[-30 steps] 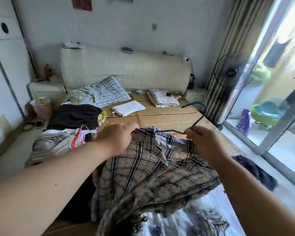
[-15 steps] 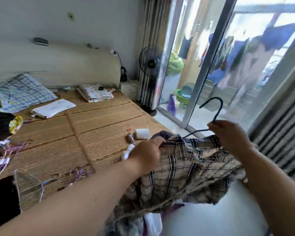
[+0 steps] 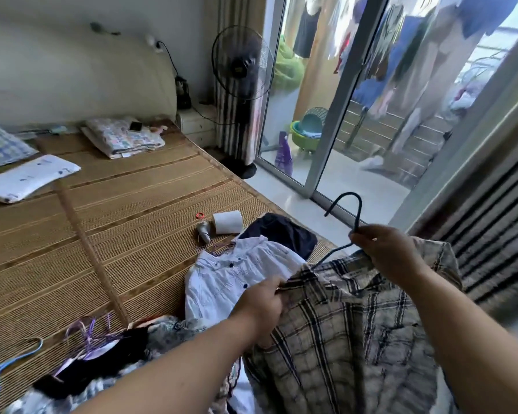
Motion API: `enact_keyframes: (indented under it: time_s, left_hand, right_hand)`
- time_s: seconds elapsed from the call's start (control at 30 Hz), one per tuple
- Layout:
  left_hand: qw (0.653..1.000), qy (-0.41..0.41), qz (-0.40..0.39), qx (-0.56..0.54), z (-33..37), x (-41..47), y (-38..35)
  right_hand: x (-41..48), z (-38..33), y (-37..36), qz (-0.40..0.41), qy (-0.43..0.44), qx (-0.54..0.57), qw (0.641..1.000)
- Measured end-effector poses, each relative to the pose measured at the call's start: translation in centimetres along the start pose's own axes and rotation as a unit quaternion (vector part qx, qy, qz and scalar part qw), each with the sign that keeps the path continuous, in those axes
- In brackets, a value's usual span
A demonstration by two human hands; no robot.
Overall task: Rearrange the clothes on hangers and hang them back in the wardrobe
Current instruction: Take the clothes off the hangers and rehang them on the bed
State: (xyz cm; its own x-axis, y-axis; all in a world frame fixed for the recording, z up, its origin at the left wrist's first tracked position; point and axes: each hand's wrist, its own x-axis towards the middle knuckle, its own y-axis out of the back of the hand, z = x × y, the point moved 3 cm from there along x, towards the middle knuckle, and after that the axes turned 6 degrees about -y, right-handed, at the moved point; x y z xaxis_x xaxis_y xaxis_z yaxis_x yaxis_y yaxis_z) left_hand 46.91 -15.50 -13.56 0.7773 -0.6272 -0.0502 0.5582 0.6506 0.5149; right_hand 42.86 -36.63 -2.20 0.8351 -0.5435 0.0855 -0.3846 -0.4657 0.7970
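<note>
A beige plaid shirt (image 3: pixel 350 339) hangs on a dark wire hanger (image 3: pixel 355 216) over the bed's near right corner. My right hand (image 3: pixel 386 252) grips the hanger just below its hook. My left hand (image 3: pixel 260 306) pinches the shirt's left shoulder at the collar. On the bed under the shirt lies a white buttoned shirt (image 3: pixel 234 279), with a dark garment (image 3: pixel 281 234) behind it. More clothes (image 3: pixel 108 366) and a blue wire hanger (image 3: pixel 9 363) lie in a heap at the near left. No wardrobe is in view.
The bed (image 3: pixel 117 222) has a bamboo mat with a paper roll (image 3: pixel 228 222), a white folded cloth (image 3: pixel 27 177) and a folded quilt (image 3: pixel 123 137). A standing fan (image 3: pixel 241 67) stands by the glass sliding door (image 3: pixel 341 100). A striped curtain (image 3: pixel 491 243) hangs at the right.
My view has swung right, from the bed toward the glass door. Both hands have kept hold of the shirt and hanger and lifted them, uncovering the white shirt on the bed.
</note>
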Motion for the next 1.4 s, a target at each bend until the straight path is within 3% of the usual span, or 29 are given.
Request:
enact_keyframes:
  time_s: [0.3, 0.57, 0.83, 1.03, 1.2, 1.4]
  left_hand:
    - [0.988, 0.141, 0.032, 0.049, -11.0, 10.1, 4.5]
    - [0.953, 0.251, 0.082, 0.146, -18.2, 16.2, 7.2]
    - [0.895, 0.358, 0.047, 0.263, -24.4, 20.8, 7.2]
    - [0.876, 0.402, 0.065, 0.257, -28.9, 22.8, 6.7]
    - [0.851, 0.450, 0.101, 0.251, -29.3, 21.9, 6.3]
    - [0.853, 0.459, 0.116, 0.219, -26.4, 18.2, 8.0]
  right_hand:
    - [12.6, -0.4, -13.8, -0.131, -0.026, -0.032, 0.991]
    - [21.9, -0.7, -24.0, -0.253, -0.021, -0.022, 0.967]
    - [30.0, 0.1, -36.8, -0.398, 0.069, -0.119, 0.907]
    - [32.5, 1.4, -44.8, -0.464, 0.072, -0.124, 0.874]
    - [31.8, 1.5, -46.8, -0.488, 0.146, -0.173, 0.843]
    - [27.8, -1.7, -44.8, -0.485, 0.263, -0.212, 0.807]
